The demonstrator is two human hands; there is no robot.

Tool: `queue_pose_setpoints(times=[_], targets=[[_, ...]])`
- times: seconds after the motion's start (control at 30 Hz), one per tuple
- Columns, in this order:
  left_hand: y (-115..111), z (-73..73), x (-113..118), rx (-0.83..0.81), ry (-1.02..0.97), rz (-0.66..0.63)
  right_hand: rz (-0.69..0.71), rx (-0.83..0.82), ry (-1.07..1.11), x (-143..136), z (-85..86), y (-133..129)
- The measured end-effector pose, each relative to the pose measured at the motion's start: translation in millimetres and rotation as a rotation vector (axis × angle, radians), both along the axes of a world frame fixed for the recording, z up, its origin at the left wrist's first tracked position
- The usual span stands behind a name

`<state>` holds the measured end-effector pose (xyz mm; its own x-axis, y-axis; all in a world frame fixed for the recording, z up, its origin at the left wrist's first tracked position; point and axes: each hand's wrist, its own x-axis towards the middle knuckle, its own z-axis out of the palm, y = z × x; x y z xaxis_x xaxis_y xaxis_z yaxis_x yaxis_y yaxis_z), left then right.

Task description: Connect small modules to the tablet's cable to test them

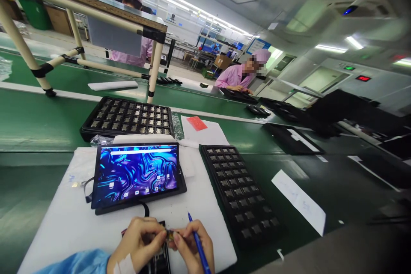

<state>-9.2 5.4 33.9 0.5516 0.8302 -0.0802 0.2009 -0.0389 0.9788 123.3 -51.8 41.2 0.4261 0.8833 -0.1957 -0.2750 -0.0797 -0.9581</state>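
Small part: I see a tiny brass-coloured component (169, 235) at the bottom centre of the frame, caught between the fingertips of both hands, just above a dark slotted fixture (161, 256).
Left hand: my left hand (138, 242) curls in from the lower left, thumb and forefinger pinching the small part from its left side; a white strip of tape wraps the wrist, and a light blue sleeve (80, 263) runs off the bottom edge.
Right hand: my right hand (192, 246) meets it from the right, fingertips pressed on the same part, while a slim blue pen (199, 246) lies tucked along the fingers, tip pointing up the frame.
Fixture: black, hard, ribbed; mostly hidden under the hands, so I cannot tell its full shape.
Tablet: a glossy black-framed tablet (138, 175) sits just above the hands, screen lit with blue and purple swirls, a black cable (146, 208) looping from its lower edge.
Mat: a white, matte, soft-looking mat (64, 218) carries the tablet and the hands.
Right tray: a long black moulded tray (240, 192) with a grid of square pockets lies right of the mat, on the smooth green bench (32, 124).
Far tray: a second gridded tray (128, 117) sits above the tablet.
Others: two people in pink smocks work in the upper half.
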Motion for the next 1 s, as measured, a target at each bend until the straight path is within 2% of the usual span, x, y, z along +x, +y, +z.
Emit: queue_pose_setpoints(times=[0.13, 0.3, 0.37, 0.5, 0.57, 0.7, 0.83, 1.0], targets=[[-1, 1.0, -1, -0.068, -0.039, -0.01, -0.04, 0.071, -0.004, -1, -3.2, 2], [-5, 3.7, -1, 0.072, -0.103, -0.027, -0.171, 0.112, -0.002, 5, -7.7, 5], [-7, 1.1, 1, 0.061, -0.127, 0.001, -0.191, 0.115, 0.013, 9, -7.9, 6], [-9, -6.8, 5, -0.136, -0.228, 0.102, -0.167, 0.081, 0.049, 12, -4.8, 7], [-8, -8.9, 5, -0.173, -0.253, 0.093, -0.14, 0.072, 0.057, 13, -2.7, 7], [-4, -8.5, 2, -0.078, -0.138, -0.019, -0.068, 0.059, 0.033, 15, -2.7, 5], [-3, -6.7, 0, 0.0, -0.083, -0.003, -0.054, 0.033, 0.04, 14, -5.7, 3], [-4, -3.1, 2, -0.002, -0.08, 0.041, -0.05, 0.054, 0.112, 9, -3.9, 4]])
